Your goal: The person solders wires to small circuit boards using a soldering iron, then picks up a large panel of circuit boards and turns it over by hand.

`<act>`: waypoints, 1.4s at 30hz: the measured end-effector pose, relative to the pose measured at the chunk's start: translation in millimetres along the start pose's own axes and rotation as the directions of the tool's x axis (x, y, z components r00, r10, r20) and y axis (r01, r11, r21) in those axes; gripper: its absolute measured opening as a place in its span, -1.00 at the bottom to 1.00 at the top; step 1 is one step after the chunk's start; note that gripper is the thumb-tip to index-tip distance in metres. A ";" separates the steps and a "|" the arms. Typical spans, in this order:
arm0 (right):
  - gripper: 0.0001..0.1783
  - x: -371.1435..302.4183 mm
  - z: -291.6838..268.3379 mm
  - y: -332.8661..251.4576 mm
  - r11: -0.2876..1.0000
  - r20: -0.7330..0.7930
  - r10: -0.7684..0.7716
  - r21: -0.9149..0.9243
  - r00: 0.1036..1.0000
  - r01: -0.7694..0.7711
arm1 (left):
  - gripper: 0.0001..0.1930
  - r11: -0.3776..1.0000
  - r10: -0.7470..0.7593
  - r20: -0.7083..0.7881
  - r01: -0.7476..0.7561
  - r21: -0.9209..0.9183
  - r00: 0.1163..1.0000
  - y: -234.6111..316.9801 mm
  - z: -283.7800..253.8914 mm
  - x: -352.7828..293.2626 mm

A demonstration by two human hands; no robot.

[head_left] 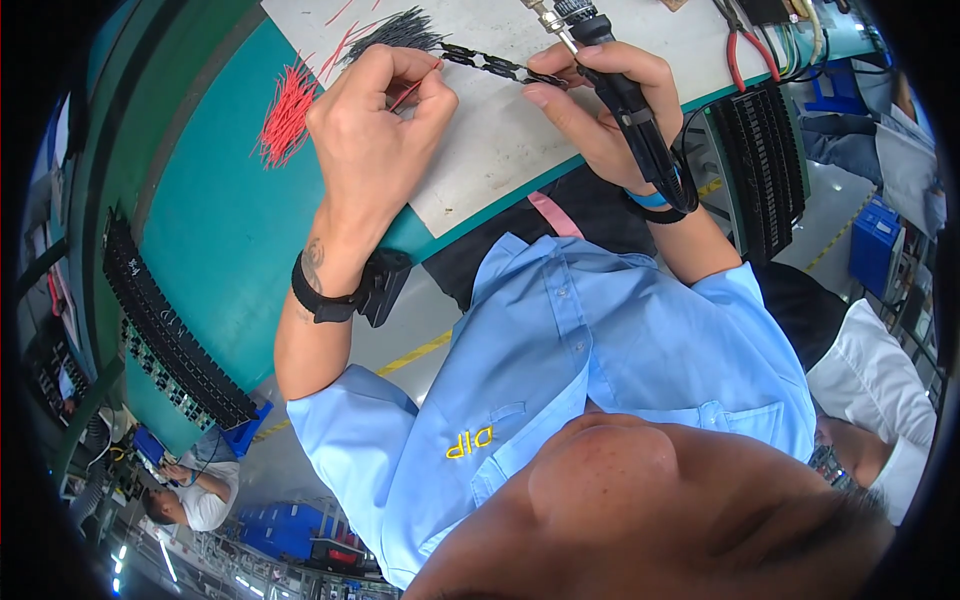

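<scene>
My left hand (375,120) is closed in a pinch on a thin red wire (404,97), above a white sheet (480,190). My right hand (625,105) grips a black-handled soldering iron (632,115), whose metal front end points up toward the sheet's far side. Its thumb and a fingertip also meet at the near end of a black chain-like strip of small parts (490,64). That strip runs left from these fingers to a spot just beyond my left hand. Beyond my left hand lies a bunch of dark wires (400,32); a pile of red wires (287,118) lies left of it.
Red-handled pliers (738,62) and cables lie at the far right. Black racks of small boards stand at the right (757,165) and along the left of the green table (215,235). A person in white (205,495) sits at lower left; another in white is at right.
</scene>
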State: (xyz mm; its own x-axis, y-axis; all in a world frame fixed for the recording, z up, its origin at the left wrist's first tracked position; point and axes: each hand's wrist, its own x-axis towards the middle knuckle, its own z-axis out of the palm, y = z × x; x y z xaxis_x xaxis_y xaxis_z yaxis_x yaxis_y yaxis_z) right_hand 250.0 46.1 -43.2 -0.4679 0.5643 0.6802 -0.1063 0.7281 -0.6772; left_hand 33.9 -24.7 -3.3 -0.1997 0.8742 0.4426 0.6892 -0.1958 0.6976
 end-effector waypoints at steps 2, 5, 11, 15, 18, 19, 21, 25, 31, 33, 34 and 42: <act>-0.33 0.6 0.3 0.7 1.000 -0.005 0.010 0.025 1.000 -0.010 | -0.93 1.000 0.005 0.002 -0.005 0.005 1.000 0.7 -0.5 0.7; -0.33 0.9 -0.2 0.2 0.999 -0.008 0.029 0.046 1.000 -0.029 | -0.93 1.000 0.015 0.006 -0.015 0.014 1.000 1.3 -0.6 1.3; -0.34 -2.1 -4.3 4.6 0.997 0.009 0.063 0.049 0.998 -0.064 | -0.93 1.000 0.026 0.000 -0.026 0.007 1.000 0.9 -0.3 1.2; -0.35 -1.1 -3.7 2.5 0.997 0.016 0.054 0.050 0.998 -0.055 | -0.93 1.000 0.018 0.003 -0.018 0.014 1.000 2.0 -0.1 1.3; -0.36 0.4 -1.7 1.4 0.999 0.015 0.021 0.043 1.000 -0.022 | -0.93 1.000 0.009 0.003 -0.009 0.018 1.000 2.0 -0.4 0.9; -0.36 1.0 -1.5 0.9 0.999 0.015 0.003 0.040 1.000 -0.004 | -0.93 1.000 0.006 0.002 -0.006 0.020 1.000 1.8 -0.6 0.8; -0.36 2.8 -1.8 -1.9 1.000 0.023 -0.004 0.025 1.000 0.004 | -0.92 1.000 0.003 0.001 -0.003 0.022 1.000 2.5 -1.3 0.7; -0.41 4.8 2.5 1.5 0.999 -0.018 -0.046 0.019 0.999 0.046 | -0.93 0.998 -0.069 0.010 0.069 0.003 0.998 4.4 -1.3 0.7; -0.51 2.6 10.0 7.0 0.994 -0.138 -0.078 0.069 0.987 0.088 | -0.88 0.904 -0.321 0.196 0.362 -0.228 0.927 4.6 -2.9 -2.0; -0.47 1.9 4.9 3.3 0.996 -0.075 -0.067 0.051 0.995 0.071 | -0.87 0.876 -0.349 0.258 0.411 -0.250 0.901 3.6 -4.3 -1.1; -0.43 1.2 1.6 1.3 0.998 -0.011 -0.051 0.035 0.999 0.052 | -0.87 0.855 -0.344 0.275 0.421 -0.304 0.898 0.9 -4.2 -2.2; -0.41 3.6 0.4 1.8 0.997 0.041 -0.073 -0.019 0.997 0.073 | -0.85 0.699 -0.332 0.354 0.480 -0.530 0.874 -6.4 -4.7 -0.9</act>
State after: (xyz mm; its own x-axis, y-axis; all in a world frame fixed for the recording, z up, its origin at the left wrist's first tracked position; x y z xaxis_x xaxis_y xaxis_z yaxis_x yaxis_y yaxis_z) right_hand 247.8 49.3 -42.1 -0.4942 0.4936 0.7156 -0.1234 0.7750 -0.6198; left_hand 26.3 -26.3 -5.5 -0.1565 0.9867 -0.0444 0.0170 0.0476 0.9987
